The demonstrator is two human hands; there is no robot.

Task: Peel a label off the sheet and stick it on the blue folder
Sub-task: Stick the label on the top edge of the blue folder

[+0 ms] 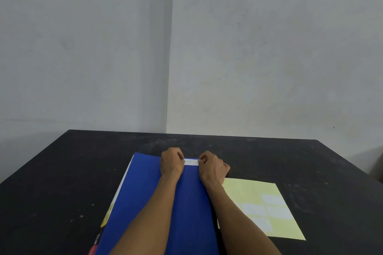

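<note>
The blue folder [143, 188] lies flat on the black table in front of me. A white label [191, 161] sits near the folder's far edge. My left hand [171, 162] has its fingers curled on the label's left end. My right hand [211, 168] has its fingers curled on the label's right end. Whether the label lies flat on the folder or is held just above it, I cannot tell. To the right of the folder lies the pale yellow label sheet [244, 190], with several white labels [273, 200] still on it; my right forearm covers its left part.
The black table [62, 172] stretches out on both sides, with its far edge against a grey wall corner. Yellow and red edges of other items [106, 216] peek out from under the folder's left side.
</note>
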